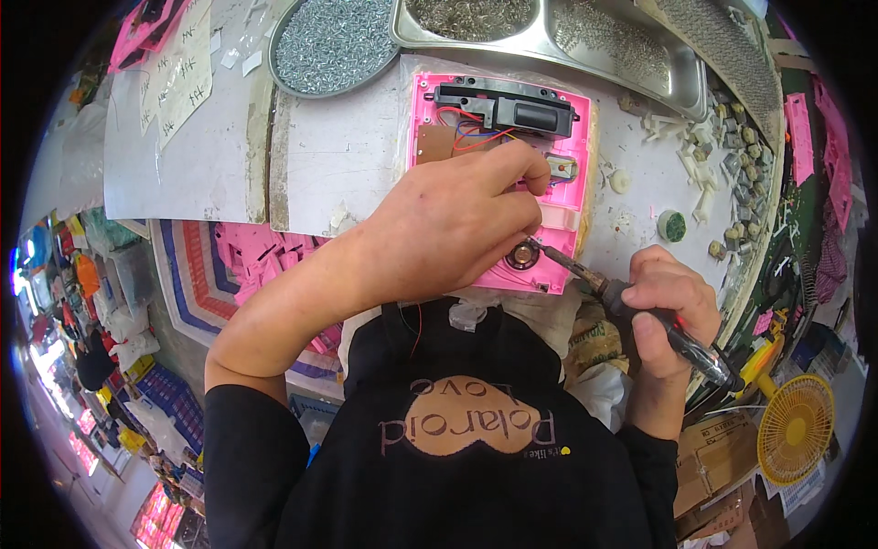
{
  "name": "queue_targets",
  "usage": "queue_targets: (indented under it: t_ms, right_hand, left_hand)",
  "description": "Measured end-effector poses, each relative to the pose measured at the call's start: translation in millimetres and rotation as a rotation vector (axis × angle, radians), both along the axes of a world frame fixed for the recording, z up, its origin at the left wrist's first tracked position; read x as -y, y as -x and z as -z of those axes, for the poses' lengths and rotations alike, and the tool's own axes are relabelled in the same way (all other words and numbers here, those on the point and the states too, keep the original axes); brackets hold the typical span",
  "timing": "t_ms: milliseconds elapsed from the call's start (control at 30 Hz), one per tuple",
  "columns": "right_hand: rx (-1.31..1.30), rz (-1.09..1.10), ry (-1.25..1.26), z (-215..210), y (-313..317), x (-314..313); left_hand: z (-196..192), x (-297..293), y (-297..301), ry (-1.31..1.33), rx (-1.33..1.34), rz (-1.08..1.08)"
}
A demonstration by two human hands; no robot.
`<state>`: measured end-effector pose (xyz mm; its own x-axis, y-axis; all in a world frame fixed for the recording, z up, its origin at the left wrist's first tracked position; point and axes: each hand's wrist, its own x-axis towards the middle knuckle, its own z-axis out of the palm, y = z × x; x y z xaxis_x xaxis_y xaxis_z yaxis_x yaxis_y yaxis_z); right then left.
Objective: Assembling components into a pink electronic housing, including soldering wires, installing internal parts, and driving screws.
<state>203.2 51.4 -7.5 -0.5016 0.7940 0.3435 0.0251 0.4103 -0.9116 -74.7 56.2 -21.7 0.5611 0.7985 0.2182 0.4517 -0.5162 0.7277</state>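
A pink plastic toy housing [567, 156] lies open on the white bench, with a black module [512, 108], red and blue wires and a small round speaker [523, 255] inside. My left hand [448, 220] rests on the housing, fingers curled and pressing on the parts near the wires. My right hand [672, 306] grips a soldering iron [640, 306] by its dark handle. The iron's tip points left and sits at the round speaker near the housing's lower edge.
A round grey tray of screws [334, 41] and a steel divided tray [604, 46] of small metal parts stand at the back. Small white and metal parts [722, 137] lie scattered at the right. Pink housings [265, 256] are piled below the bench at left; a yellow fan [794, 428] stands at lower right.
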Motion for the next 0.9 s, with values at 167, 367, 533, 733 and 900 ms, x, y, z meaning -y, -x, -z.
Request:
queue_targets:
  t_ms: [167,367,533,733,900]
  right_hand:
    - [0.005,-0.005,-0.017,1,1,-1]
    - [0.042,-0.017,-0.007,0,1,-1]
    - [0.062,-0.006,-0.018,-2,4,-1]
    - [0.009,0.047,0.008,-7,-3,6]
    - [-0.034,0.110,0.055,-10,-11,11]
  left_hand:
    - [2,1,-1,-0.036,-0.045,-0.001]
    - [3,1,-1,-0.068,-0.038,-0.005]
    - [3,2,-2,-0.077,-0.045,-0.008]
    - [4,2,-1,-0.086,-0.044,-0.007]
    - [3,2,-1,-0.072,-0.042,-0.007]
